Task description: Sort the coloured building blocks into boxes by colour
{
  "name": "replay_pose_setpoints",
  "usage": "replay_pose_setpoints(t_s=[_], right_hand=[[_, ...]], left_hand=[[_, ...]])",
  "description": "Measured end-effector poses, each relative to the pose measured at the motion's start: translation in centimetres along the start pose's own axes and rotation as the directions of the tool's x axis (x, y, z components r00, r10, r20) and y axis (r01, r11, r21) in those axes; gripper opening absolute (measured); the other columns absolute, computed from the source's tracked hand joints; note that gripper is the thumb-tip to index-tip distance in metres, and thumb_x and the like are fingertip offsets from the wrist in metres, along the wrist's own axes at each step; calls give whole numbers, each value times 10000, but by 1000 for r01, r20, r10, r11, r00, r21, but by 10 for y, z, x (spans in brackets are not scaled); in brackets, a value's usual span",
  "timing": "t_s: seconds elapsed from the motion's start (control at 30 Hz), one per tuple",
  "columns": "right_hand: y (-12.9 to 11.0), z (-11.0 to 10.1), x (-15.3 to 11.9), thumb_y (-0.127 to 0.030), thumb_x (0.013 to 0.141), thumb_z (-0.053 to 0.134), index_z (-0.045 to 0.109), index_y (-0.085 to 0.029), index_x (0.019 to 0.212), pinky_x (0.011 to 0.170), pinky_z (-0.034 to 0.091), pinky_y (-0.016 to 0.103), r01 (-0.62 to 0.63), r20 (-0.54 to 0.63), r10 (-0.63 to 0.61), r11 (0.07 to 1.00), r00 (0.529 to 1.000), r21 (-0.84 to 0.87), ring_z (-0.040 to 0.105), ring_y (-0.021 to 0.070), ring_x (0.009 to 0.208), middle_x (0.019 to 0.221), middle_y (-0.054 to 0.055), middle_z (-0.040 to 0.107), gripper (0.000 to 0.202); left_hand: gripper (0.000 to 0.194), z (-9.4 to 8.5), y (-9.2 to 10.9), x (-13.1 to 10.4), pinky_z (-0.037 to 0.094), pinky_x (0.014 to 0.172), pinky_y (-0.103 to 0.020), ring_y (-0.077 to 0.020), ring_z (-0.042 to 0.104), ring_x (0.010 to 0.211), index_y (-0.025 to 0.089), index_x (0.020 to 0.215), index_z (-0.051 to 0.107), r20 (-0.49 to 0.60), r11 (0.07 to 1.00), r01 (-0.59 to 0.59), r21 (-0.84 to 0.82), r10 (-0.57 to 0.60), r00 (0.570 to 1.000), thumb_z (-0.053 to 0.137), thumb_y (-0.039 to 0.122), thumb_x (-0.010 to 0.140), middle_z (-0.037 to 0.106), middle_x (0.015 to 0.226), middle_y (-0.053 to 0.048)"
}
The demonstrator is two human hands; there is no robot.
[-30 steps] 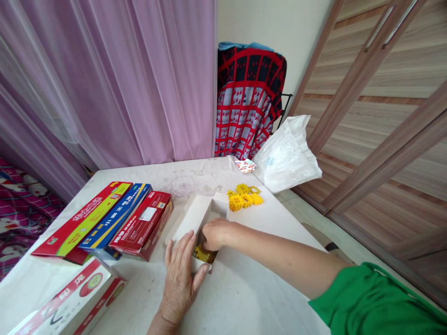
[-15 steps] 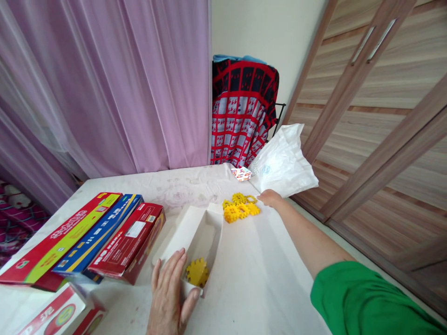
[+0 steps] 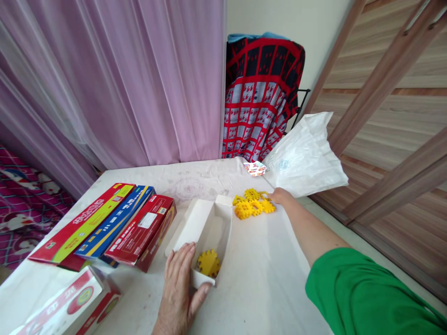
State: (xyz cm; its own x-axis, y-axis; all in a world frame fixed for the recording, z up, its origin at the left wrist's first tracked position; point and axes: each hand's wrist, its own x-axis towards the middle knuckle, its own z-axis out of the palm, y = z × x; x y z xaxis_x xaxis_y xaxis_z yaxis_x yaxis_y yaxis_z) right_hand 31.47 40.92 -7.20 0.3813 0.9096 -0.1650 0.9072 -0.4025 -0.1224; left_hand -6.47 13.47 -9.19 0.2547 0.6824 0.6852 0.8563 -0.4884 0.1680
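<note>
My left hand (image 3: 181, 286) grips the near end of an open white cardboard box (image 3: 226, 228), its fingers over the left wall and its thumb along the near end. Inside the box, close to that hand, lies a yellow toothed gear piece (image 3: 208, 264). Past the box's far right corner, a small group of yellow plastic gears (image 3: 254, 208) rests on the table. My right hand (image 3: 279, 196) is stretched out to the right end of this group, with its fingers closed at the edge of a ring-shaped gear; the fingertips are partly hidden.
A white plastic bag (image 3: 307, 160) lies at the table's far right edge, beside a small patterned packet (image 3: 255, 168). To the left are red, blue and dark-red boxes (image 3: 139, 228), with a white-and-red box (image 3: 75, 304) nearer. A cloth-covered chair (image 3: 258, 97) stands behind the table (image 3: 258, 288).
The view has swung slightly left, so everything sits further right in the picture. Both hands keep about the same places at the box and the gears.
</note>
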Motion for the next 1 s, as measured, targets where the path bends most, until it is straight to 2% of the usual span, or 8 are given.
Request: replay_pose_setpoints(t_s=[0.13, 0.27, 0.47, 0.5, 0.6, 0.7, 0.83, 1.0], right_hand=[[2, -11, -12, -389, 773, 643, 722, -86, 1005, 739, 470, 293, -7, 11, 7, 1000, 1000, 1, 664, 285, 966, 974, 210, 711, 390], [6, -34, -30, -382, 854, 525, 729, -66, 929, 687, 449, 300, 39, -7, -39, 999, 999, 26, 670, 290, 897, 862, 207, 714, 384], [-31, -64, -95, -340, 899, 439, 701, -168, 965, 678, 416, 218, 340, -49, -337, 932, 940, 123, 646, 166, 834, 929, 61, 721, 321], [-43, -66, -113, -346, 883, 469, 696, -195, 957, 692, 411, 206, 438, -54, -435, 887, 899, 145, 634, 148, 834, 928, 27, 718, 283], [-79, -69, -174, -288, 805, 548, 695, -191, 861, 683, 387, 221, 823, -8, -830, 552, 558, 131, 608, 151, 814, 889, 22, 705, 185], [-107, -66, -219, -276, 772, 576, 703, -203, 853, 675, 371, 237, 921, 164, -910, 388, 380, 16, 612, 163, 829, 897, 29, 705, 167], [-126, -57, -242, -276, 780, 557, 721, -199, 899, 644, 372, 254, 958, 330, -900, 272, 285, -87, 640, 182, 834, 934, 56, 722, 217], [-138, -46, -246, -304, 800, 562, 730, -159, 938, 649, 400, 266, 959, 400, -872, 236, 281, -158, 669, 219, 870, 956, 111, 730, 262]], left_hand=[[578, -1, -2, 0, 259, 1142, -474, -259, 453, 1314, 188, 1408, 374, 43, 1000, -2, -30, 3, 999, 484, 465, 913, 542, 1359, -145], [598, -1, -1, 0, 228, 1156, -473, -260, 417, 1343, 149, 1400, 375, 27, 999, 7, -54, -6, 1000, 508, 455, 904, 549, 1349, -160], [653, -1, 2, 0, 173, 1163, -517, -278, 362, 1382, 160, 1441, 323, -1, 1000, 12, -29, -12, 1000, 517, 465, 897, 578, 1331, -147], [658, -1, 3, 0, 164, 1166, -515, -276, 358, 1385, 156, 1445, 318, -1, 1000, 10, -26, -10, 1000, 517, 464, 898, 577, 1333, -148], [678, -1, 3, 0, 157, 1168, -518, -276, 350, 1390, 148, 1458, 291, -3, 1000, 8, -23, -8, 1000, 509, 468, 902, 573, 1337, -150], [693, 0, 3, 0, 167, 1166, -515, -274, 356, 1387, 152, 1472, 265, -6, 1000, 7, -19, -7, 1000, 510, 461, 902, 572, 1341, -150], [708, 1, 3, 0, 159, 1170, -510, -273, 357, 1388, 142, 1477, 253, -14, 1000, 1, -23, -2, 1000, 524, 446, 897, 570, 1343, -152], [717, 1, 2, -1, 147, 1171, -515, -280, 343, 1393, 128, 1470, 261, -3, 999, 10, -37, -10, 1000, 535, 448, 890, 559, 1354, -156]])
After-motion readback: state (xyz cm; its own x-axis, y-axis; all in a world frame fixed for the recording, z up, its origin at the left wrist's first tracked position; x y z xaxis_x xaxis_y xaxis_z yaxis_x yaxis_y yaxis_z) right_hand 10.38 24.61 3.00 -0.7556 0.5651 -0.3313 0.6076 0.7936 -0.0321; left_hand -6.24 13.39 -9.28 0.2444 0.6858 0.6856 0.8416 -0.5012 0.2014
